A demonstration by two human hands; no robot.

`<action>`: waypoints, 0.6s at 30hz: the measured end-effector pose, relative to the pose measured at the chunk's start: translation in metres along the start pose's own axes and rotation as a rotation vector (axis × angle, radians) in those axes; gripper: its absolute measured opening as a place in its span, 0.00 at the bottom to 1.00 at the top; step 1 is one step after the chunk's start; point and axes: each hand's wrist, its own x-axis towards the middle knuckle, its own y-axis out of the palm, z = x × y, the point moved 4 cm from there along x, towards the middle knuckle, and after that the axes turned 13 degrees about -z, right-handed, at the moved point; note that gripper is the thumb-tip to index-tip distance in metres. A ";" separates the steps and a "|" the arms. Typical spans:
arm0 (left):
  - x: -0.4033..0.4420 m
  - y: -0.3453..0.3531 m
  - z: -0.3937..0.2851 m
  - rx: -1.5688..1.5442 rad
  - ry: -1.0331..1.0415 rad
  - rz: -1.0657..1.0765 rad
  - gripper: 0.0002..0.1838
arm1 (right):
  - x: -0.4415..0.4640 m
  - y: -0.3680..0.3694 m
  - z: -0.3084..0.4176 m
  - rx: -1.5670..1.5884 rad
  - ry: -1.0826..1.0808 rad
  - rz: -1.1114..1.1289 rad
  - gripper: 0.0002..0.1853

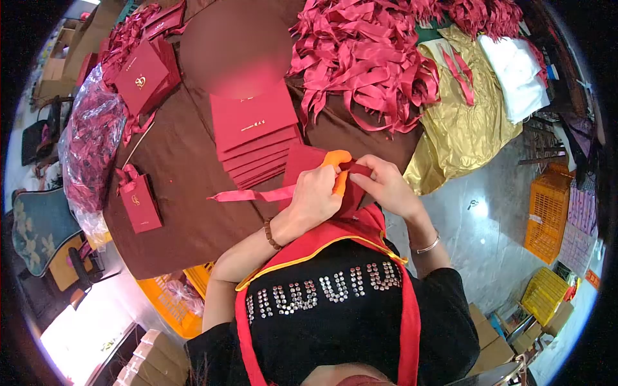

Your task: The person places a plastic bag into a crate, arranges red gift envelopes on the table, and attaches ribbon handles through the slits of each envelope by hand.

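My left hand (315, 193), with a beaded bracelet at the wrist, is closed around an orange tool (337, 159) that looks like a looped handle; its working end is hidden. Beside it, my right hand (384, 184) pinches a dark red ribbon (362, 170) close to the orange loop. Under both hands lies a dark red card bag (302, 162), partly covered by my fingers. A pink-red ribbon (254, 194) trails out to the left from beneath my left hand.
Overlapping red bags (254, 128) lie just beyond my hands on the brown tablecloth (187, 212). A ribbon heap (370, 64) and gold sheet (470, 122) are to the right. A tagged red bag (138, 204) lies left; orange crates (547, 215) stand on the floor.
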 end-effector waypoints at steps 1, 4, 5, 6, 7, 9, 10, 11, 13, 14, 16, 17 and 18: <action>0.001 0.001 0.000 0.015 -0.011 0.015 0.11 | 0.000 0.000 0.002 -0.024 -0.022 -0.013 0.11; 0.001 0.004 -0.007 0.204 0.014 0.126 0.11 | -0.002 -0.001 0.010 -0.079 -0.044 -0.025 0.11; 0.001 0.005 -0.010 0.205 0.015 0.124 0.11 | -0.002 -0.001 0.012 -0.113 -0.043 -0.027 0.11; 0.001 0.006 -0.013 0.197 0.042 0.127 0.12 | -0.003 -0.001 0.009 -0.113 -0.045 -0.026 0.11; 0.001 0.006 -0.015 0.189 0.069 0.129 0.13 | -0.003 0.001 0.004 -0.099 -0.094 -0.039 0.11; 0.000 0.006 -0.017 0.189 0.148 0.096 0.15 | -0.003 0.001 0.004 -0.086 -0.145 -0.051 0.10; 0.001 0.005 -0.019 0.178 0.130 0.112 0.16 | -0.003 0.001 0.006 -0.087 -0.126 -0.032 0.11; 0.002 0.005 -0.019 0.167 0.111 0.127 0.17 | -0.004 0.001 0.007 -0.088 -0.106 -0.013 0.11; 0.002 0.007 -0.019 0.158 0.114 0.128 0.16 | -0.005 0.001 0.010 -0.086 -0.128 0.004 0.11; 0.002 0.007 -0.019 0.151 0.120 0.131 0.16 | -0.005 0.002 0.011 -0.083 -0.150 0.018 0.11; 0.003 0.007 -0.017 0.155 0.105 0.142 0.16 | -0.005 0.002 0.010 -0.093 -0.123 0.009 0.11; 0.004 0.007 -0.015 0.157 0.093 0.153 0.17 | -0.004 0.002 0.008 -0.105 -0.095 -0.002 0.11; 0.004 0.007 -0.014 0.157 0.095 0.152 0.17 | -0.004 0.002 0.007 -0.105 -0.096 -0.003 0.11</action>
